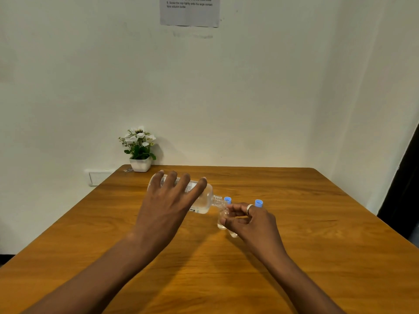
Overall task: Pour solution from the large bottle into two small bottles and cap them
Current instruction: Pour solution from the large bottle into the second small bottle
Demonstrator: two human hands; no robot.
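Over the table (294, 223), large bottle (205, 200) near-horizontal, neck rightward at small bottle (222, 219).

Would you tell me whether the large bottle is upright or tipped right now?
Tipped. The large bottle lies nearly sideways in the left hand, its uncapped neck angled down at the small bottle.

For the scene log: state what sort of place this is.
Probably a plain room set up for a task recording: a bare wooden table in a white-walled corner, a printed instruction sheet taped to the wall, and a small potted flower as the only decoration.
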